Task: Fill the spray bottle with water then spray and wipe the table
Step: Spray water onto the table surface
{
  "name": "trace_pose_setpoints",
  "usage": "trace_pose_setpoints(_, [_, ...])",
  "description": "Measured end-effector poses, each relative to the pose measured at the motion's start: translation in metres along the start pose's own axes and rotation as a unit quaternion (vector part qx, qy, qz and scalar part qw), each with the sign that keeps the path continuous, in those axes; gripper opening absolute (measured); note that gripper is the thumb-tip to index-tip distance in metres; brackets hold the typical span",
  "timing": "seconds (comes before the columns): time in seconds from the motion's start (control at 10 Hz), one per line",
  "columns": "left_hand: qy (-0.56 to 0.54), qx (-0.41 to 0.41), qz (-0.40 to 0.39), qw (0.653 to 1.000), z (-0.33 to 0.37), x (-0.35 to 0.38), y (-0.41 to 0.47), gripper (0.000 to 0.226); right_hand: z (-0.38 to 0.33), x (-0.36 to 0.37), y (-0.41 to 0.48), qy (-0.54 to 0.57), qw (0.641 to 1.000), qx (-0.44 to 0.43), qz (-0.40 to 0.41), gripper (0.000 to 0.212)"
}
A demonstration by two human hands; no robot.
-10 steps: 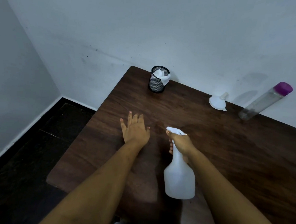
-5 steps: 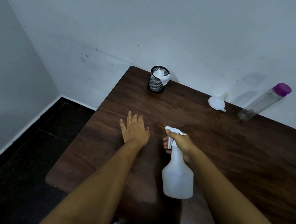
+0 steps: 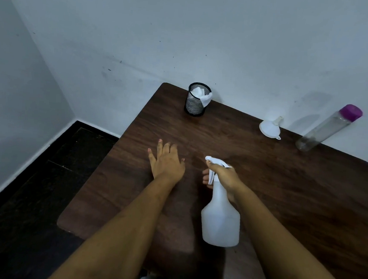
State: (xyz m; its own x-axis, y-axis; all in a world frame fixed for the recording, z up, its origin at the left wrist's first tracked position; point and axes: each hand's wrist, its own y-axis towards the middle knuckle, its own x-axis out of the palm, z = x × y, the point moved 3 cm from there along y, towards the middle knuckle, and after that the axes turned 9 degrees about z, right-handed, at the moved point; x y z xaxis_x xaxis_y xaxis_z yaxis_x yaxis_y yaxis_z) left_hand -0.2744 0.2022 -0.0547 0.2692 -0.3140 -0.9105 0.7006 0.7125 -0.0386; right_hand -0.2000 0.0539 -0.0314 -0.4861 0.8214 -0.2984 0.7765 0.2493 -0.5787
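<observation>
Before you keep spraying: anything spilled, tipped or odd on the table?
The funnel lies tipped on its side near the wall, beside the clear bottle, which stands capped. No obvious puddle on the table, though faint damp patches would be hard to see.

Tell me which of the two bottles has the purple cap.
The clear bottle by the wall at the table's far right. The white spray bottle, held in the right hand, has a white trigger head instead.

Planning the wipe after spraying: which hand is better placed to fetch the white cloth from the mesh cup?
Left, probably. The left hand is empty, lying flat on the table, on the same side as the mesh cup with the white cloth. The right hand is occupied gripping the spray bottle.
</observation>
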Motion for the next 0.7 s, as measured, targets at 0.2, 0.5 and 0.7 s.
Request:
trace_pose_setpoints(0.2, [-0.007, 0.001, 0.000, 1.000, -0.0014, -0.0013, 0.0009, 0.058, 0.0011, 0.0014, 0.0027, -0.020, 0.997, -0.037, 0.071, 0.022])
trace_pose_setpoints(0.5, [0.002, -0.003, -0.002, 1.000, -0.0046, -0.0010, 0.0046, 0.058, -0.0044, 0.0052, 0.0003, -0.038, 0.999, 0.009, -0.027, 0.034])
trace_pose_setpoints(0.7, [0.000, 0.006, -0.002, 1.000, -0.0051, -0.0028, 0.0063, 0.058, 0.0003, 0.0070, 0.0049, -0.061, 0.995, -0.041, 0.061, 0.023])
